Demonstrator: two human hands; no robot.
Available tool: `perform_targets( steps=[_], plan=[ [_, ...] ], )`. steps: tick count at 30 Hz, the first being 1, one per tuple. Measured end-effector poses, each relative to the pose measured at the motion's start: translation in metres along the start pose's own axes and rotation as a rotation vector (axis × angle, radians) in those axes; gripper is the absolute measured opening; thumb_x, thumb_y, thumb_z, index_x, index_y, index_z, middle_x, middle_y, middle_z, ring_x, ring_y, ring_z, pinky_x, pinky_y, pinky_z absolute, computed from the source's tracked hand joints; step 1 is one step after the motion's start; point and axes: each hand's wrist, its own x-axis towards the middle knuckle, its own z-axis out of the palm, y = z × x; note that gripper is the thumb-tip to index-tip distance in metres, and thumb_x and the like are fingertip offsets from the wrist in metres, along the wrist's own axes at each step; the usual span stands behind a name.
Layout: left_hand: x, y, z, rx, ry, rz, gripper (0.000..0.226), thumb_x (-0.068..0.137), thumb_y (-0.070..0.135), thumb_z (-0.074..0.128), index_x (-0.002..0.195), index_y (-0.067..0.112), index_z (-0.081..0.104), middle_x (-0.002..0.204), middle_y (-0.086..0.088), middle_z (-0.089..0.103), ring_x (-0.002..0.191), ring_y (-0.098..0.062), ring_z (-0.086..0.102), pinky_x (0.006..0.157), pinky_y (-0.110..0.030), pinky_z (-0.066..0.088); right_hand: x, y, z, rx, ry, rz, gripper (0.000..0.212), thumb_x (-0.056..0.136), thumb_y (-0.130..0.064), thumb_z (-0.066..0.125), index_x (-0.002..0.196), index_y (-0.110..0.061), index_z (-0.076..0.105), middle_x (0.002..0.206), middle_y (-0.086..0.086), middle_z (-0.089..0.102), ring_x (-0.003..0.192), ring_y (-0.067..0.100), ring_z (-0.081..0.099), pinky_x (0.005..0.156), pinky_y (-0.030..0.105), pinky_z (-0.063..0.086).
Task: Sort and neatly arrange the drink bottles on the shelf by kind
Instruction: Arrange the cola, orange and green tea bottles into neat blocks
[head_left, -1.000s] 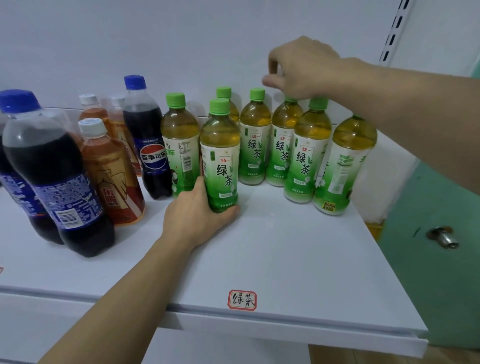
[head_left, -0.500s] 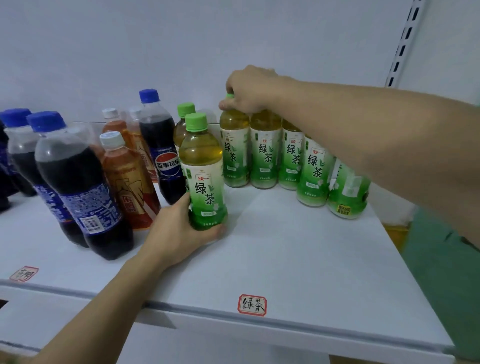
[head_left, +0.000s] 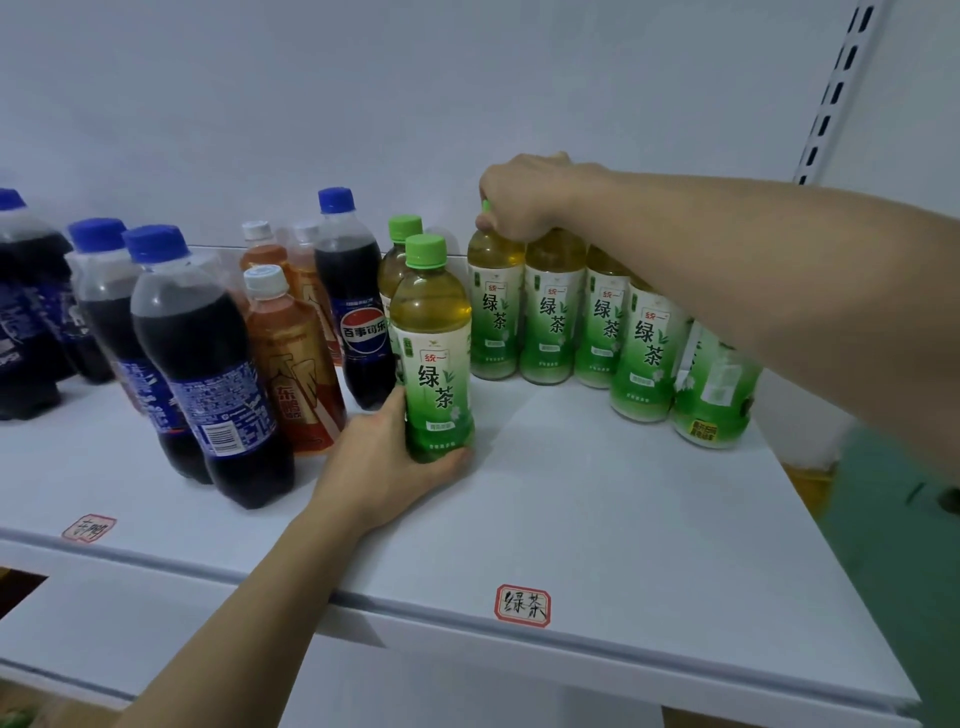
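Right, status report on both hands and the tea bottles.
Left hand grips front green tea bottle low, upright on shelf. Right hand pinches cap of back-row tea bottle. Cola bottle close at left.

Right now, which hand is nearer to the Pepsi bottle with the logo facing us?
Left. The left hand grips a green tea bottle right beside the Pepsi bottle. The right hand is farther right, holding another green tea's cap.

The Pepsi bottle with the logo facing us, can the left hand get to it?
Probably yes: the Pepsi bottle stands just beside the left hand, but that hand first must release the green tea bottle.
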Motion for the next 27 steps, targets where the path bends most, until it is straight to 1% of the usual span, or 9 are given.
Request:
perform_targets(
  steps=[8, 11, 15, 17, 19, 21, 22, 24, 27],
  plan=[
    [-0.002, 0.002, -0.002, 0.005, 0.001, 0.003, 0.094, 0.062, 0.087, 0.064, 0.139, 0.036, 0.045, 0.125, 0.013, 0.071, 0.106, -0.009, 0.068, 0.088, -0.034, 0.059, 0.003, 0.001, 0.002, 0.061, 0.007, 0.039, 0.034, 0.101, -0.051, 0.051, 0.096, -0.017, 0.049, 0.085, 0.004, 0.05, 0.089, 0.033, 0.053, 0.078, 0.044, 0.04],
    [-0.003, 0.004, -0.002, 0.0, -0.007, -0.002, 0.096, 0.061, 0.087, 0.064, 0.139, 0.035, 0.045, 0.126, 0.011, 0.071, 0.106, -0.009, 0.067, 0.088, -0.034, 0.059, 0.0, -0.002, 0.005, 0.068, 0.016, 0.064, 0.034, 0.102, -0.051, 0.049, 0.094, -0.018, 0.048, 0.091, 0.006, 0.051, 0.094, 0.034, 0.051, 0.083, 0.048, 0.033],
    [-0.004, 0.007, -0.004, -0.006, -0.013, -0.012, 0.098, 0.061, 0.086, 0.064, 0.141, 0.032, 0.046, 0.127, 0.009, 0.071, 0.108, -0.011, 0.067, 0.09, -0.038, 0.059, -0.007, -0.006, 0.005, 0.046, 0.025, 0.081, 0.035, 0.103, -0.052, 0.046, 0.099, -0.018, 0.051, 0.105, 0.011, 0.058, 0.105, 0.037, 0.054, 0.086, 0.049, 0.033],
    [-0.005, 0.008, -0.005, 0.008, -0.008, -0.017, 0.097, 0.061, 0.086, 0.063, 0.139, 0.031, 0.047, 0.126, 0.008, 0.071, 0.108, -0.013, 0.068, 0.089, -0.04, 0.06, -0.014, -0.01, 0.003, -0.006, 0.086, 0.09, 0.04, 0.104, -0.052, 0.042, 0.117, -0.016, 0.054, 0.12, 0.014, 0.06, 0.115, 0.037, 0.051, 0.088, 0.05, 0.033],
    [-0.006, 0.009, -0.005, 0.057, 0.017, -0.024, 0.093, 0.063, 0.086, 0.063, 0.136, 0.031, 0.048, 0.122, 0.007, 0.073, 0.105, -0.015, 0.069, 0.086, -0.042, 0.06, -0.022, -0.017, 0.0, 0.0, 0.238, 0.087, 0.045, 0.104, -0.051, 0.038, 0.131, -0.017, 0.05, 0.128, 0.014, 0.057, 0.121, 0.035, 0.048, 0.094, 0.051, 0.035],
    [-0.007, 0.01, -0.006, 0.098, 0.047, -0.034, 0.09, 0.064, 0.085, 0.064, 0.134, 0.031, 0.049, 0.118, 0.008, 0.074, 0.101, -0.016, 0.07, 0.083, -0.041, 0.06, -0.027, -0.027, -0.006, 0.179, 0.378, 0.003, 0.04, 0.105, -0.048, 0.037, 0.127, -0.019, 0.053, 0.118, 0.008, 0.059, 0.111, 0.029, 0.053, 0.093, 0.047, 0.039],
    [-0.007, 0.01, -0.006, 0.097, 0.056, -0.042, 0.089, 0.064, 0.085, 0.065, 0.134, 0.032, 0.05, 0.117, 0.008, 0.074, 0.1, -0.015, 0.07, 0.083, -0.04, 0.06, -0.029, -0.032, -0.01, 0.341, 0.375, -0.064, 0.039, 0.105, -0.048, 0.038, 0.125, -0.02, 0.055, 0.108, 0.002, 0.059, 0.102, 0.023, 0.054, 0.089, 0.041, 0.042],
    [-0.009, 0.01, -0.007, 0.068, 0.058, -0.066, 0.088, 0.064, 0.083, 0.067, 0.134, 0.032, 0.05, 0.118, 0.009, 0.074, 0.101, -0.013, 0.07, 0.085, -0.041, 0.061, -0.032, -0.045, -0.017, 0.629, 0.247, -0.182, 0.038, 0.105, -0.05, 0.043, 0.124, -0.021, 0.059, 0.092, -0.014, 0.053, 0.086, 0.007, 0.051, 0.076, 0.027, 0.038],
    [-0.012, 0.009, -0.009, 0.027, 0.034, -0.085, 0.088, 0.063, 0.08, 0.07, 0.134, 0.034, 0.05, 0.121, 0.01, 0.073, 0.102, -0.01, 0.069, 0.088, -0.04, 0.06, -0.033, -0.057, -0.014, 0.663, 0.083, -0.253, 0.031, 0.099, -0.048, 0.058, 0.12, -0.025, 0.061, 0.092, -0.022, 0.052, 0.083, 0.0, 0.051, 0.066, 0.017, 0.034]
  ],
)
